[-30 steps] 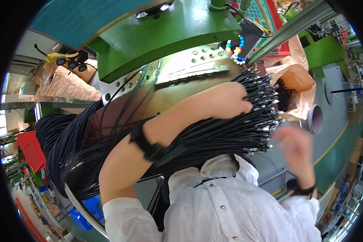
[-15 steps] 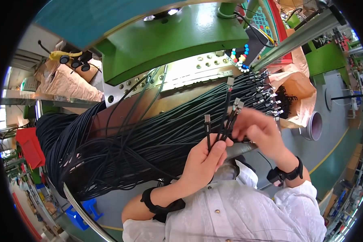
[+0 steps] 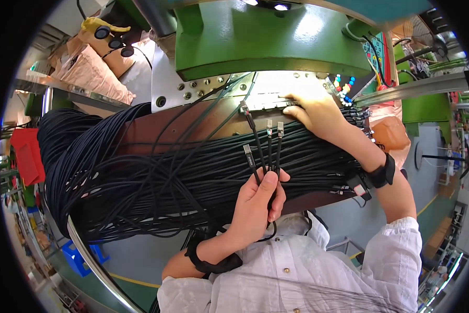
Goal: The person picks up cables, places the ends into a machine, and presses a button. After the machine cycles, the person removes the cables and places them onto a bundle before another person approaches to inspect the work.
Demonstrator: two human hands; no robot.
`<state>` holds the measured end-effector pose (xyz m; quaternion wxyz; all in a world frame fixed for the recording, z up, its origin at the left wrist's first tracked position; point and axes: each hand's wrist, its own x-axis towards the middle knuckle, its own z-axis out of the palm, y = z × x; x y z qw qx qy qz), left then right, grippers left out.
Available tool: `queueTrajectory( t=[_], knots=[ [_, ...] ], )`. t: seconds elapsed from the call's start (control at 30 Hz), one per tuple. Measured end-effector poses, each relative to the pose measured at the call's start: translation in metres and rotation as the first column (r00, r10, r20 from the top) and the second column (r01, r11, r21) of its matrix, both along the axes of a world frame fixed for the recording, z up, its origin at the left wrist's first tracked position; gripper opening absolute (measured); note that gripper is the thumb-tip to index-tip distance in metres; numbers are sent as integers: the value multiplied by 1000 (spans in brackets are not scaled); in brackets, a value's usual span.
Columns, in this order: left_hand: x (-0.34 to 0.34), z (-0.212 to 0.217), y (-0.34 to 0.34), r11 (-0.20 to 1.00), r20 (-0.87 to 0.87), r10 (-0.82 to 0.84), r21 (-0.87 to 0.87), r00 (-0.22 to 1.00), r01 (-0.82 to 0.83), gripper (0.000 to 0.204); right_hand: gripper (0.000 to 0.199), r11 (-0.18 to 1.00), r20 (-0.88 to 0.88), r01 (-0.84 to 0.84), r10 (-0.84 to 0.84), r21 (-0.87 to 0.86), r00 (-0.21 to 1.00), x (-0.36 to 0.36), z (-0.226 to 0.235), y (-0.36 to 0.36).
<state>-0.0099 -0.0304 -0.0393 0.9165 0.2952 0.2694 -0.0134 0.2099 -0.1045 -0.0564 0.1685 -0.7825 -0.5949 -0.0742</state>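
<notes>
Four black cables [image 3: 270, 148] are being held fanned in the closed left hand [image 3: 260, 201] near the front edge of the brown board [image 3: 146, 128], apparently singled out, while the larger bundle [image 3: 307, 151] is being left lying loose behind. The right hand [image 3: 318, 109] is being rested at the metal strip [image 3: 263, 105], any grip there being impossible to tell, and headroom is being limited by the green machine head [image 3: 276, 47].

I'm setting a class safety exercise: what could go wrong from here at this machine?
The right hand is at the metal strip close to the green machine block; it might be pinched if that block moved. The four black cables in the left hand could snag on the loosely crossing cable heap nearby.
</notes>
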Motion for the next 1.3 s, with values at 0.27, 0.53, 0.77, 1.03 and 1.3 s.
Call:
queueTrajectory(
  t=[0.27, 0.53, 0.77, 1.03, 1.3],
  knots=[
    [1, 1, 7, 999, -4, 17, -46, 1000, -17, 27, 25, 980, -184, -192, 181, -43, 966, -30, 24, -5],
    [-17, -5, 3, 844, 166, -152, 535, 974, 40, 28, 21, 961, -150, -182, 215, 209, 965, -44, 15, 12],
    [-13, 1, 23, 989, 140, -65, 140, 988, 46, 27, 20, 979, -310, -183, 201, 86, 929, -36, 19, 27],
    [-10, -1, 25, 995, 130, -91, 64, 987, 83, 28, 17, 936, -314, -328, 276, -128, 908, -33, 32, 26],
    [-8, -3, 23, 989, 134, -137, 77, 981, 128, 27, 20, 907, -265, -384, 333, -174, 905, -42, 37, 18]
  ],
)
